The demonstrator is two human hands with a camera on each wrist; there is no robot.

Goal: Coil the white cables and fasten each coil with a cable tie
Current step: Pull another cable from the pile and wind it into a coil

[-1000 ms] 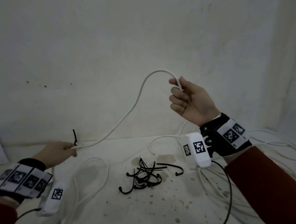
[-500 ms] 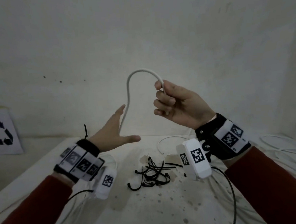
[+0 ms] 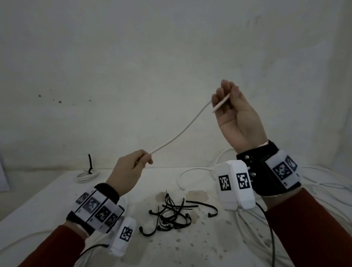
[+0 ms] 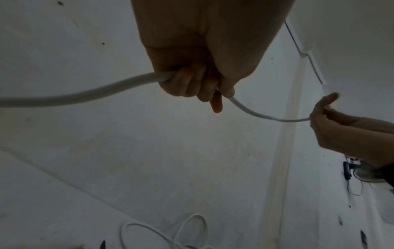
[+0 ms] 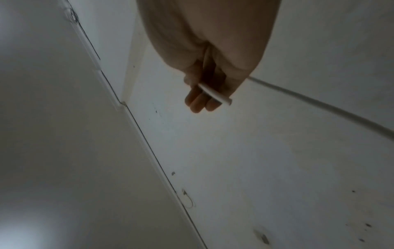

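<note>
So far we have one tied coil (image 3: 87,174) at the table's (image 3: 51,204) far left. Our right hand (image 3: 235,116) pinches the free end of a white cable (image 3: 179,133); our left hand (image 3: 127,172) grips it lower down. No loops yet. Loose cables (image 3: 331,193) and cable ties (image 3: 172,215) wait.

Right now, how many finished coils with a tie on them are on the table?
1. A tied coil lies at the table's far left, its black tie standing up. The other white cables lie loose, though the arms may hide some.
</note>
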